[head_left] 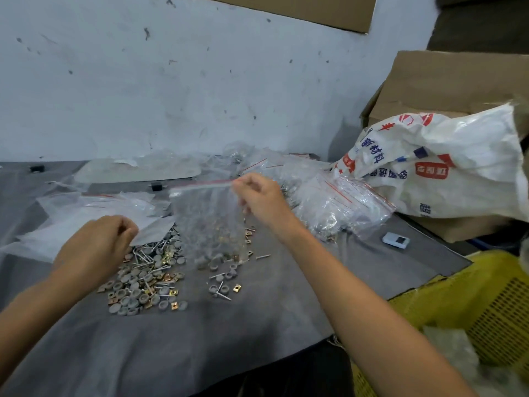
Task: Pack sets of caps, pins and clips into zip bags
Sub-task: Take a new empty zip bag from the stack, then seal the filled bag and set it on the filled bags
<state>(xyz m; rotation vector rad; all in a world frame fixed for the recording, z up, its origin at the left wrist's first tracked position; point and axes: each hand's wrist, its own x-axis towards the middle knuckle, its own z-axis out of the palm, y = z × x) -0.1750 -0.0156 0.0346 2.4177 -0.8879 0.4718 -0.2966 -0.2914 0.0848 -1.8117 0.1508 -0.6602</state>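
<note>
My right hand (259,199) pinches the red-striped top edge of a clear zip bag (206,222) and holds it up over the table; small parts show through its lower part. My left hand (96,247) hovers curled above a pile of grey caps, pins and brass clips (146,279); whether its fingers hold anything is hidden. A smaller group of caps, pins and clips (224,285) lies below the hanging bag.
A heap of filled zip bags (329,202) lies at the right, empty bags (94,207) at the left. A printed white sack (446,161) leans on cardboard boxes (458,81). A small white device (396,240) lies on the grey cloth (200,339). A yellow crate (486,305) stands lower right.
</note>
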